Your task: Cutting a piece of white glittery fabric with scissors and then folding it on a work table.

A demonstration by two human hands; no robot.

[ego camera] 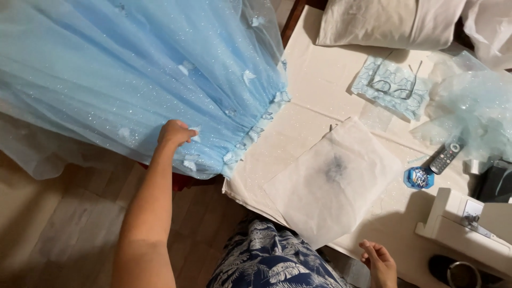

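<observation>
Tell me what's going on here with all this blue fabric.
A person is gripping a glittery light blue tulle skirt with the left hand, near its gathered edge where it hangs off the table. The right hand hovers open at the table's near edge, holding nothing. On the table lie a sheet of white paper, glasses, a remote and a small blue pin dish.
</observation>
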